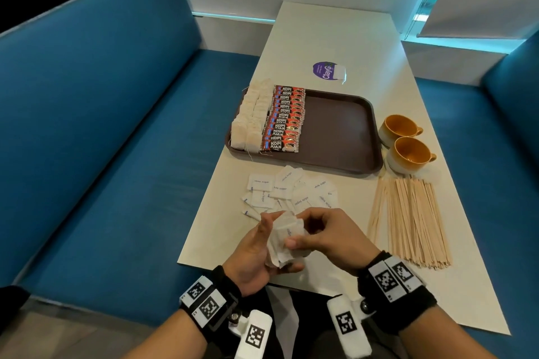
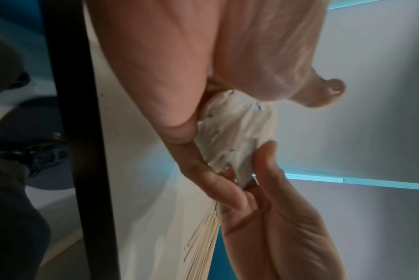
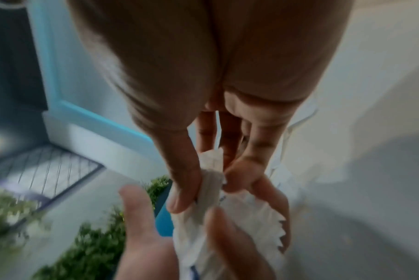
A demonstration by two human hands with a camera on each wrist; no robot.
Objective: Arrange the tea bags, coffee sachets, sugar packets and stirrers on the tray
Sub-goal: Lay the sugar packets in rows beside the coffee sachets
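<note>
Over the table's near edge both hands hold one stack of white sugar packets (image 1: 284, 239). My left hand (image 1: 262, 245) cups the stack (image 2: 234, 136) from the left. My right hand (image 1: 306, 230) pinches the stack (image 3: 213, 181) between thumb and fingers. More loose sugar packets (image 1: 291, 191) lie on the table just beyond the hands. The brown tray (image 1: 338, 131) carries two rows of tea bags (image 1: 250, 116) at its left and a row of red coffee sachets (image 1: 287, 119) beside them; its right half is bare. Wooden stirrers (image 1: 411, 218) lie in a fan to the right of the hands.
Two orange cups (image 1: 408, 146) stand right of the tray, above the stirrers. A purple round sticker (image 1: 323, 70) and a lone white packet (image 1: 339, 73) lie beyond the tray. Blue bench seats (image 1: 116, 154) flank the narrow white table (image 1: 329, 35).
</note>
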